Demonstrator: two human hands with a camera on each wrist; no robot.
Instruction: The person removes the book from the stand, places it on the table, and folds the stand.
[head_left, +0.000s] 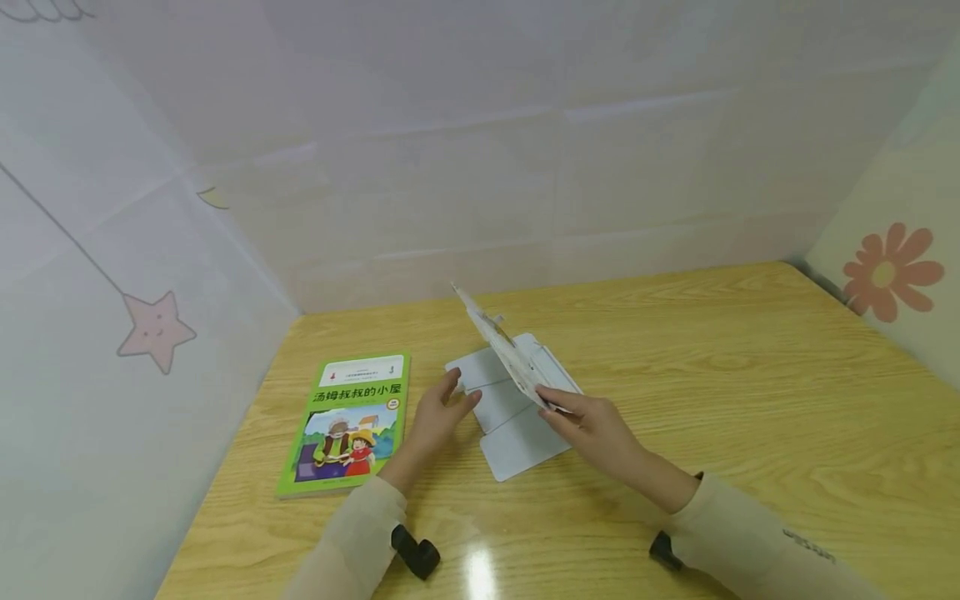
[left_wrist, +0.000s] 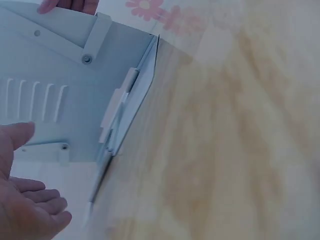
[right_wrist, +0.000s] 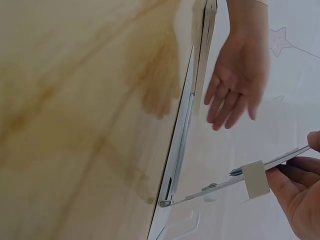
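Thumb and fingers of the right hand, one of two bare hands, pinch the edge of one raised white panel; the left hand has its fingers loosely extended and grasps nothing, just beside the left edge of the same object. That object is one white folding stand, its base flat on the one wooden table, the panel tilted up from it. In the left wrist view the panel bears two flat brackets and a row of slots. To the left, apart from the stand, lies one green book, cover up. Two pale sleeves cover the forearms, one black piece at each cuff. Around, the head view shows one pink star, one yellow crescent and one orange flower
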